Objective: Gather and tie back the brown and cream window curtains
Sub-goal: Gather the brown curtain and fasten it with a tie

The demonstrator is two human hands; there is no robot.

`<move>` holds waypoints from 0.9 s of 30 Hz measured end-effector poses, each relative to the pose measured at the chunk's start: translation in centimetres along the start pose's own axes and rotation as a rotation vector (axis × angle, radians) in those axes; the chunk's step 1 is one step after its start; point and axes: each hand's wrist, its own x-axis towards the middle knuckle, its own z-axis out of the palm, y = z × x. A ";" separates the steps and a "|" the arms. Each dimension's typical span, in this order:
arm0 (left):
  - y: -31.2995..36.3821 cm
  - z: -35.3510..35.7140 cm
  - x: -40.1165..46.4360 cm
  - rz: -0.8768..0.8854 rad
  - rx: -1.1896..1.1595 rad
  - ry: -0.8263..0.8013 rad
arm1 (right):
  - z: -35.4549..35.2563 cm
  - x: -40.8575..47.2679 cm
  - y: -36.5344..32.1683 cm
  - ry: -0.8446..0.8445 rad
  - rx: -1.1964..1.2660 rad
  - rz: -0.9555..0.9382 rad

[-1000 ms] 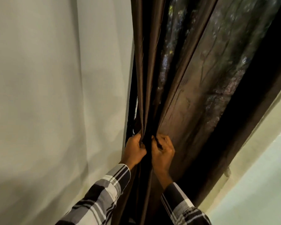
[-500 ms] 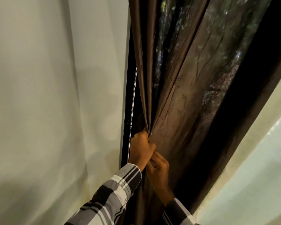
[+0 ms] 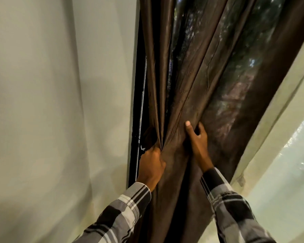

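Note:
A shiny brown curtain point(image 3: 191, 81) hangs down the middle of the view in long folds. My left hand point(image 3: 151, 165) is closed on a bunch of its pleats at the left edge. To the right, my right hand point(image 3: 197, 139) presses on the fabric, thumb up and fingers curled into a fold. A cream curtain point(image 3: 51, 102) fills the whole left side. Another cream panel point(image 3: 274, 111) runs diagonally along the brown curtain's right edge. Both forearms wear plaid sleeves.
A dark window frame with a thin metal rail point(image 3: 141, 106) shows in the gap between the cream and brown curtains. Pale window glass or wall point(image 3: 288, 172) lies at the lower right.
My right hand has come out from under my left, moved right and up, and spread onto a further fold. My left hand keeps its hold on the gathered pleats.

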 end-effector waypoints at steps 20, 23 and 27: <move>-2.8 0.3 0.2 0.058 -0.012 -0.239 | 4.6 -7.8 7.4 -0.050 -0.527 -0.364; -2.9 -0.2 -0.1 0.097 -0.174 -0.347 | 4.3 -7.8 7.8 -0.120 -0.573 -0.376; -1.9 -0.3 -0.3 0.028 -0.245 -0.315 | 4.1 -8.7 8.7 -0.197 -0.698 -0.411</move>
